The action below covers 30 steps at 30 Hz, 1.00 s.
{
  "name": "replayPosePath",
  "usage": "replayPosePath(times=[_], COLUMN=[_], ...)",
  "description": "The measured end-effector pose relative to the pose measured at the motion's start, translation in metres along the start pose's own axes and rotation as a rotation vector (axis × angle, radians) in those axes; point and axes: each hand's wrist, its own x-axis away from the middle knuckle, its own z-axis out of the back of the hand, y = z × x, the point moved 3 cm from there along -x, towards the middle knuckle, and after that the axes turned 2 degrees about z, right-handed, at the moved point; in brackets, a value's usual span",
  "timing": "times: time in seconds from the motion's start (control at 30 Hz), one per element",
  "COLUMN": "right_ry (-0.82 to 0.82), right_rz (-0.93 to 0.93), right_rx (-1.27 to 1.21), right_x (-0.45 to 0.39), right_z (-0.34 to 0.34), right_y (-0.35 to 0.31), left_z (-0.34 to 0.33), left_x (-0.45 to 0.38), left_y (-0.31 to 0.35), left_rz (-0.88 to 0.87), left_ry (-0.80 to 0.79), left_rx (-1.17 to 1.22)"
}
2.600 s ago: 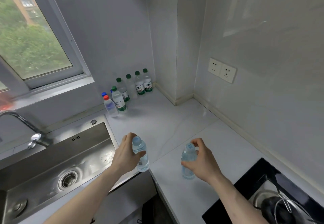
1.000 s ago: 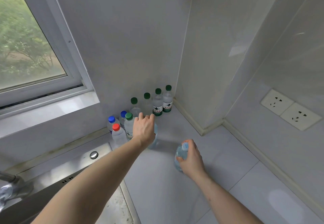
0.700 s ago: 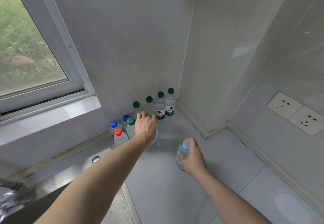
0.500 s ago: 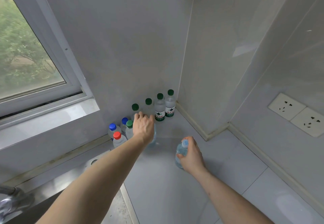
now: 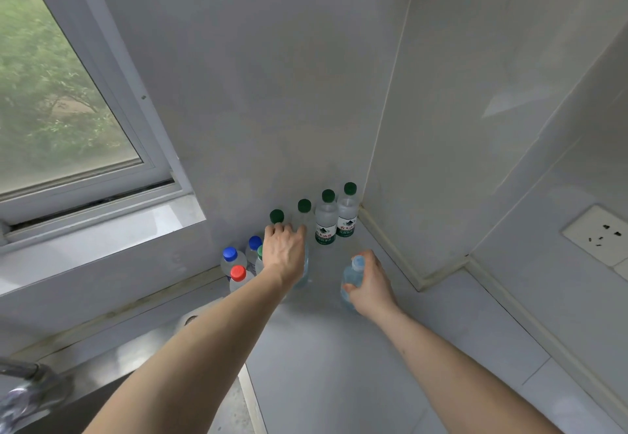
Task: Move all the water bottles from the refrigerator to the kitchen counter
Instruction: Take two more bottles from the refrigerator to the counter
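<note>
two pale-capped bottles, gripped upright on the bench: left hand (image 5: 284, 253) round one (image 5: 303, 272), right hand (image 5: 372, 286) round the other (image 5: 350, 282); best released only once settled, clear of the green-capped row (image 5: 327, 216).

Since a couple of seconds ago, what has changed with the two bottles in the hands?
Both hands carried their bottles from the counter's front edge back toward the wall. The left hand and right hand keep their grip on each pale-blue bottle. The green-capped row stayed put.
</note>
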Motion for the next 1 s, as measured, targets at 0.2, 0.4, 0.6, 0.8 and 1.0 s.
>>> replayPosePath(times=[0.2,0.4,0.6,0.8,1.0], right_ry=[-0.042,-0.052,-0.107,-0.148,-0.226], right_rz=[0.026,0.061,0.079,0.099,0.066], right_rx=[0.031,0.02,-0.024,-0.05,-0.048], right_x=[-0.035,-0.06,-0.076,-0.086,-0.091], right_z=[-0.014,-0.029,-0.044,-0.045,-0.045], right_y=[-0.021,-0.044,-0.062,-0.068,-0.051], left_z=[-0.002,-0.004,-0.004,-0.003,-0.006], left_x=[-0.003,-0.004,-0.005,-0.006,-0.006], left_y=[-0.003,0.0,-0.002,-0.006,-0.006], left_rz=[0.009,0.015,0.021,0.021,0.019], left_ry=[-0.006,-0.017,0.004,0.002,-0.005], left_rx=[0.035,0.043,0.08,0.08,0.068])
